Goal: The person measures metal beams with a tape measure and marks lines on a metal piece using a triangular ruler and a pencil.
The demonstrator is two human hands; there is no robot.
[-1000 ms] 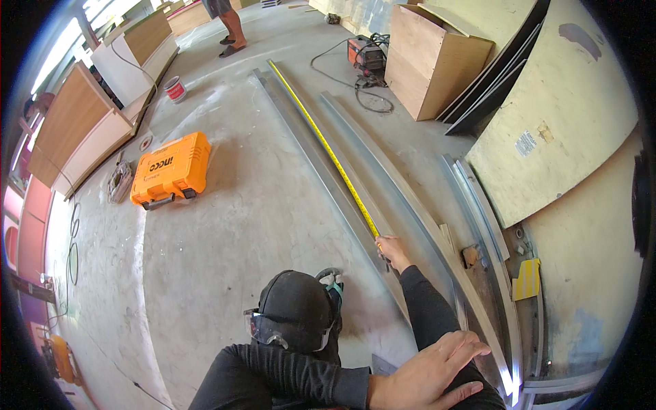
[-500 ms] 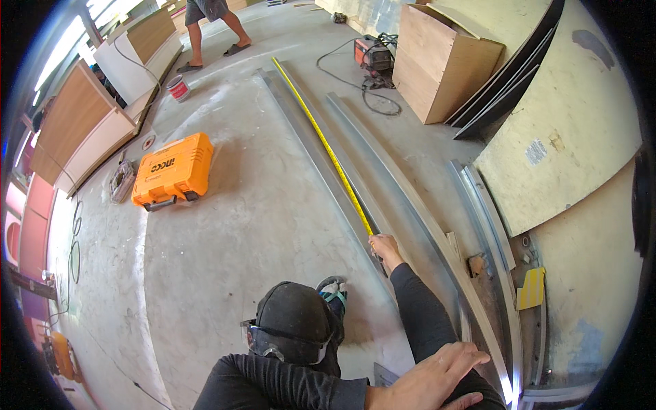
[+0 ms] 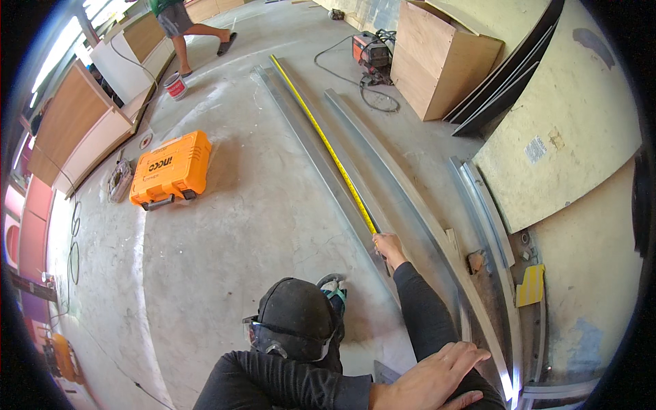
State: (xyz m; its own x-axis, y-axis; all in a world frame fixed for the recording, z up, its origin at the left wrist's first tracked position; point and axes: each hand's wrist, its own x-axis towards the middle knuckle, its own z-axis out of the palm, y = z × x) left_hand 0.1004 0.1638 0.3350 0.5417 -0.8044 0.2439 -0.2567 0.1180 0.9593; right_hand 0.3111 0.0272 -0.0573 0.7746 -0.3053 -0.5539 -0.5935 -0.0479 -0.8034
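Note:
A yellow tape measure (image 3: 322,141) stretches along the long grey metal bars (image 3: 305,143) on the floor. At its near end my right hand (image 3: 389,250) is closed round it; whether a case sits inside the hand is hidden. My left hand (image 3: 432,376) lies with fingers stretched out over dark cloth at the lower right, near my right arm, and holds nothing. Left of it is a black rounded, cap-like thing (image 3: 297,307) with goggles (image 3: 287,342) strapped around it. A sandalled foot (image 3: 333,290) shows just beyond that.
An orange tool case (image 3: 171,171) lies at left, with a paint can (image 3: 175,87) farther off. More metal bars (image 3: 424,198) run along the right. A wooden box (image 3: 437,61), an orange machine with cables (image 3: 369,51) and leaning boards (image 3: 553,143) stand there. Another person (image 3: 176,27) walks at the far left.
My right hand has shifted slightly right with the near end of the tape measure. The other person has stepped left. My left hand stays in place.

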